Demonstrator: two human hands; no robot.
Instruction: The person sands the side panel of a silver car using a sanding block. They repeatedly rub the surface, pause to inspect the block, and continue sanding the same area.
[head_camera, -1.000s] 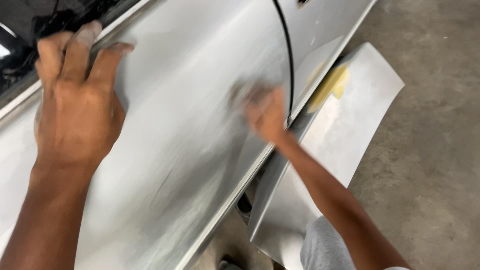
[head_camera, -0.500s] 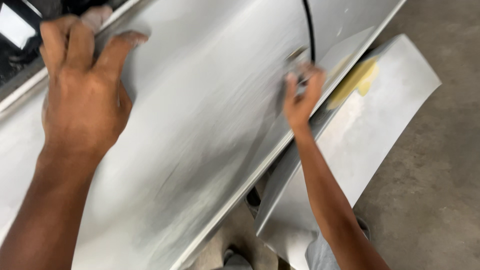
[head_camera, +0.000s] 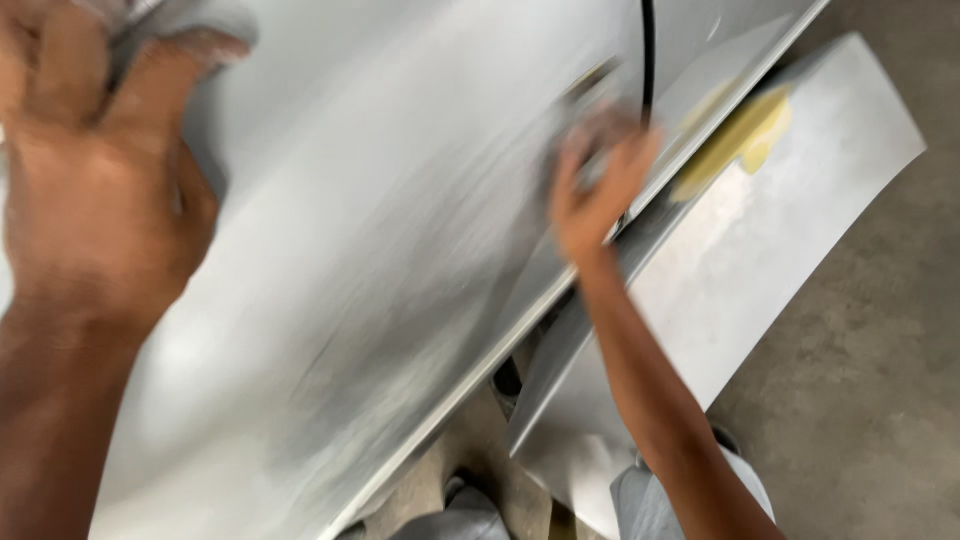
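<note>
A large grey, dull-sanded sheet-metal car body panel (head_camera: 400, 250) slopes across the frame from upper right to lower left. The left hand (head_camera: 100, 190) lies flat and spread on it at upper left, gripping nothing. The right hand (head_camera: 595, 190), blurred, presses near the panel's lower edge beside a dark curved seam (head_camera: 648, 60); whether it holds anything I cannot tell. A second loose grey panel (head_camera: 800, 210) with a yellow patch (head_camera: 745, 135) lies beneath; bare concrete floor (head_camera: 880, 400) opens at right.

The left hand (head_camera: 95, 190) is laid on the car panel (head_camera: 380, 250) at its upper left. The right hand (head_camera: 597, 195) is pressed near the panel's right edge, beside a loose panel (head_camera: 800, 210) on the floor (head_camera: 880, 400).
</note>
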